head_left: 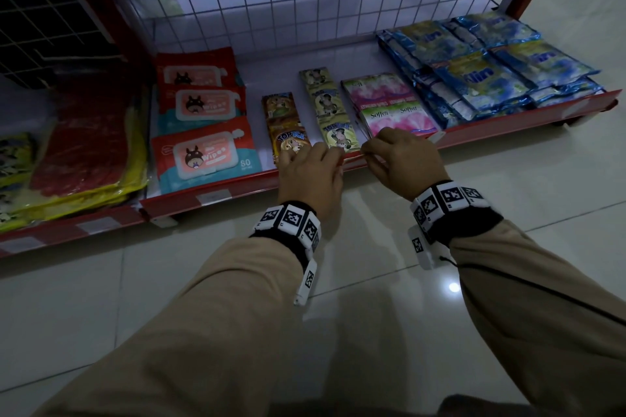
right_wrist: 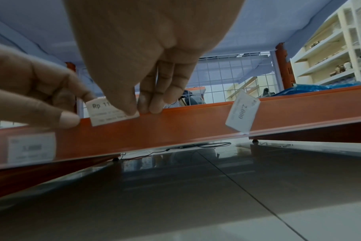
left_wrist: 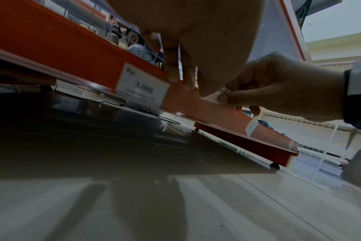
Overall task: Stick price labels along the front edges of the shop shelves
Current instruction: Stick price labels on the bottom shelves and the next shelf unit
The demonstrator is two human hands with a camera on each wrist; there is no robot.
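Observation:
A white price label (right_wrist: 110,112) printed "Rp 11…" sits at the top of the red shelf's front edge (right_wrist: 175,128). My right hand (right_wrist: 138,110) pinches its right end between thumb and fingers. My left hand (right_wrist: 72,106) is just to its left. The left thumb touches the label's left corner and the straight fingers (left_wrist: 173,75) press on the edge strip. In the left wrist view the right hand (left_wrist: 223,96) holds the label (left_wrist: 213,97) against the strip. From the head view both hands (head_left: 310,176) (head_left: 399,159) are at the edge in front of the Top Ice sachets (head_left: 338,135).
A "3.000" label (left_wrist: 142,88) is fixed to the strip left of my hands, and a "2.000" label (right_wrist: 241,114) hangs crooked to the right. Wipes packs (head_left: 203,152), Soffell sachets (head_left: 396,118) and blue detergent packs (head_left: 491,68) fill the shelf. Glossy floor tiles (head_left: 372,281) lie below.

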